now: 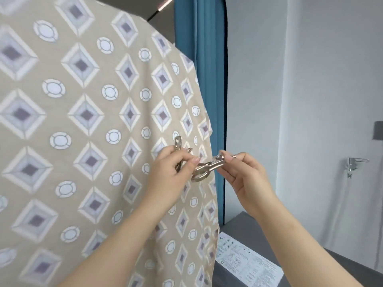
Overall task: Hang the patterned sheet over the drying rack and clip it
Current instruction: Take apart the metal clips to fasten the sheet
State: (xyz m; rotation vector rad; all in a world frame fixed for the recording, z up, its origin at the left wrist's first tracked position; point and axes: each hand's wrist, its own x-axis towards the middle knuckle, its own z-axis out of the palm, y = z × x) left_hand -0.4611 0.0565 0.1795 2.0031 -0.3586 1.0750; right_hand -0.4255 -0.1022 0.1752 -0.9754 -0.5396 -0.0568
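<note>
The patterned sheet (83,121) hangs draped at left. The left hand (167,175) grips spare metal clips (178,142), and the right hand (248,179) pinches one clip (207,168). The leaflet (248,264) on the grey surface (238,224) carries print that seems too small to read.

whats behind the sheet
A blue curtain shows past the right edge of the sheet. The rack that carries it is covered by the cloth, so its bars cannot be seen.

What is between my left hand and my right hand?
In the head view, a metal clip bridges them: the right hand pinches one end, the other end reaches the left hand, which grips more clips.
</note>
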